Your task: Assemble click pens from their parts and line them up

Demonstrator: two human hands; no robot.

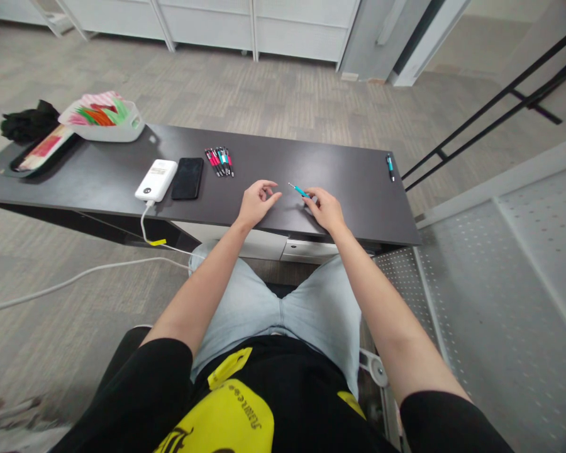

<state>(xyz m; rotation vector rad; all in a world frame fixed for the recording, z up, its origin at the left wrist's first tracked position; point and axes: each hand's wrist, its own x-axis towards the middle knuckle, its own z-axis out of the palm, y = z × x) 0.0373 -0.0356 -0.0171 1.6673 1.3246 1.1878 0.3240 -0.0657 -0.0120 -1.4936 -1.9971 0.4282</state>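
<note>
Between the fingers of my right hand (pixel 324 207) is a blue pen (pixel 300 190), its thin metallic end pointing up and to the left. My left hand (pixel 257 202) is just left of that end, fingers curved and apart, with nothing in it. Both hands are over the near part of the dark tabletop (pixel 273 160). A row of several red and blue pens (pixel 219 162) lies on the table to the left, beyond my left hand. Another blue and black pen (pixel 390 168) lies by itself near the right edge.
Left of the pens are a black phone (pixel 187 178) and a white power bank (pixel 156 180) with a white cable (pixel 144 220). Farther left stand a white basket (pixel 122 131) of colourful items, a dark tray (pixel 51 158) and black cloth (pixel 31 121). A perforated panel (pixel 500 283) is at right.
</note>
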